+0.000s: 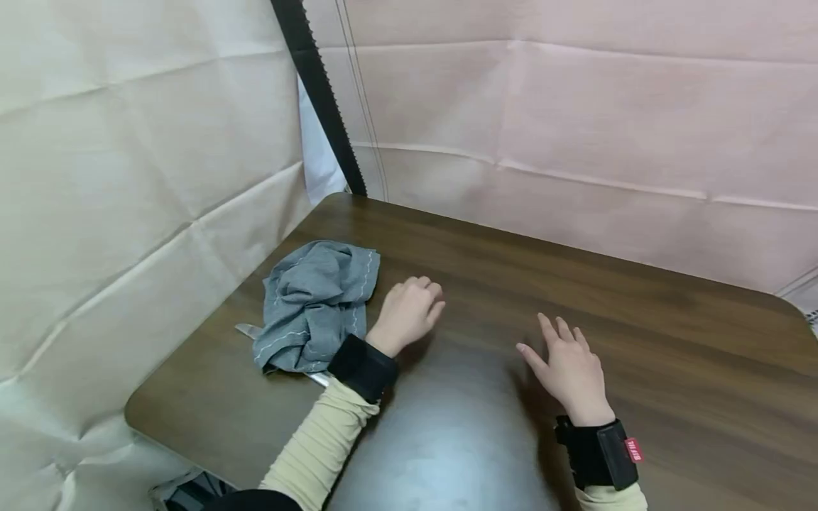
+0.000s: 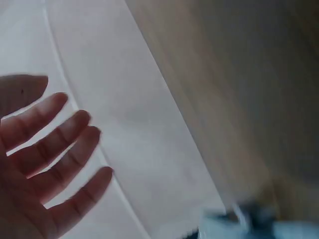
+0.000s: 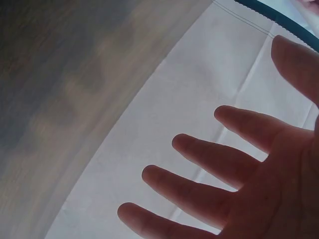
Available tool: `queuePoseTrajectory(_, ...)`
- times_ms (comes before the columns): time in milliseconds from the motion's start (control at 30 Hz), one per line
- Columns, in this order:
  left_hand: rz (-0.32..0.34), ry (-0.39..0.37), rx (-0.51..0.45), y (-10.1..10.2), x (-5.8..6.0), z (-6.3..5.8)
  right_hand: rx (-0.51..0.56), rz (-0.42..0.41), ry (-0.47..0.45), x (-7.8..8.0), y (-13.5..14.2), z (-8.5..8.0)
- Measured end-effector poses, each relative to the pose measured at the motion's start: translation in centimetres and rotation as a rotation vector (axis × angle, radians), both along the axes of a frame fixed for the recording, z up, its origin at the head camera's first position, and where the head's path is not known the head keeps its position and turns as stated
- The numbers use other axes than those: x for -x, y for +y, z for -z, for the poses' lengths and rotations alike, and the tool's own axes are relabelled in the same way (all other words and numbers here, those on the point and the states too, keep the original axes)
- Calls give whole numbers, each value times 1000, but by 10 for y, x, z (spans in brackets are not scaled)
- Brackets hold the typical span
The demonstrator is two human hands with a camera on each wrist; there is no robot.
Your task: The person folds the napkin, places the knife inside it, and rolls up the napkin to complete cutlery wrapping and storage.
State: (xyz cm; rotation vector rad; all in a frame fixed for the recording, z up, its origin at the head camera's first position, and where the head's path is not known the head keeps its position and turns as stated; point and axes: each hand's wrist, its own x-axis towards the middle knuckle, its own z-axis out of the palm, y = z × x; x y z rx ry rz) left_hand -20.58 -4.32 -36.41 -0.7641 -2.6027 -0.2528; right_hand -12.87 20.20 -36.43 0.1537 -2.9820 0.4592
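Observation:
A crumpled grey-blue cloth (image 1: 319, 298) with white stitching along its edges lies on the left part of the table. From under it sticks out a flat, light-coloured strip (image 1: 248, 330), whose kind I cannot tell; a second bit of it shows near the left cuff. My left hand (image 1: 409, 312) is just right of the cloth, holding nothing, its fingers loosely bent in the left wrist view. Farther right, my right hand (image 1: 571, 372) hovers above the table with fingers spread and nothing in them. The right wrist view shows its bare palm and fingers (image 3: 214, 157).
The brown wooden table (image 1: 473, 262) has rounded corners. Pale fabric sheets (image 1: 575, 121) hang behind it and on the left, with a black strip (image 1: 319, 92) at their corner. Black bands (image 1: 363, 367) wrap both wrists. Something dark (image 1: 198, 491) is below the table's left edge.

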Motion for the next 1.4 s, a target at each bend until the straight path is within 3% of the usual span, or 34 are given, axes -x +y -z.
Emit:
queuePoseTrajectory(133,-21,56,-24,-29,11,-6,-7,5,-2,-2,8,-1)
queuePoseTrajectory(300,-121,24,-58,-76,22,-14,-10,21,-42,-2,12,-3)
queuePoseTrajectory(400,-213,-109,-80,-100,25,-15,-10,25,-59,-2,12,-3)
queuePoseTrajectory(533,-351,-387,-73,-122,27,-12,-10,20,-59,-1,11,-2)
queuePoseTrajectory(633,-394,-538,-50,-132,29,-9,-9,17,-58,-1,11,-1)
queuePoseTrajectory(800,-325,-632,-7,-142,35,-3,-9,6,-54,0,9,-1)
queuePoseTrajectory(967,-237,-616,41,-152,47,1,-5,-5,-49,1,7,-1)
queuePoseTrajectory(1100,-236,-627,52,-156,53,4,-5,-10,-47,2,6,-1)
queuePoseTrajectory(1267,-248,-653,52,-154,53,4,1,-11,-61,5,3,0)
queuePoseTrajectory(1400,-177,-620,68,-146,51,5,8,-12,-73,6,1,1)
